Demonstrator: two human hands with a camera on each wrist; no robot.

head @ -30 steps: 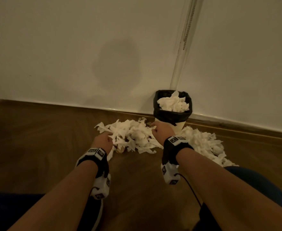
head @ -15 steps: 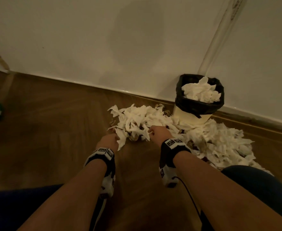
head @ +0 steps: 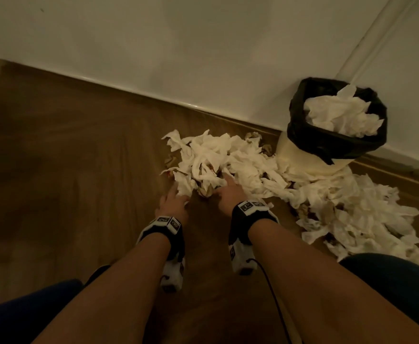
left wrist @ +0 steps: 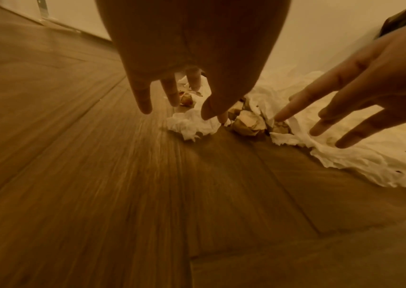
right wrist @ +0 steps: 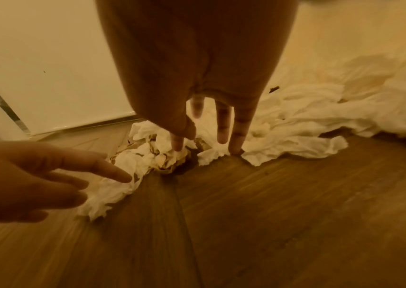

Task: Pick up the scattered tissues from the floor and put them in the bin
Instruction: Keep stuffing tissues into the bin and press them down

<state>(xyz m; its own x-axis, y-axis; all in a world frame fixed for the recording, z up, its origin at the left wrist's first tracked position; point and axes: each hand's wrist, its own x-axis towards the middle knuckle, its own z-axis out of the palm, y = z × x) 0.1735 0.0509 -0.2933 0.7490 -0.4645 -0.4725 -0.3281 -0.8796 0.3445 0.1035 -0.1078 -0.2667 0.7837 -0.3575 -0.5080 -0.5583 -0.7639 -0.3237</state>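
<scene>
tissues: heap on floor, long axis runs L of bin to near-R.
bin: at wall, tissues inside.
L hand: fingers spread, tips at heap's near edge, holds nothing.
R hand: same.
room: bare floor L.

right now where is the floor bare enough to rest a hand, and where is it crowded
Bare wooden floor runs left of the left hand, between the skirting and the knees, and near the forearms. A narrow bare gap lies between both hands. It is crowded ahead of the right hand: the tissue pile spreads right around the bin.
</scene>
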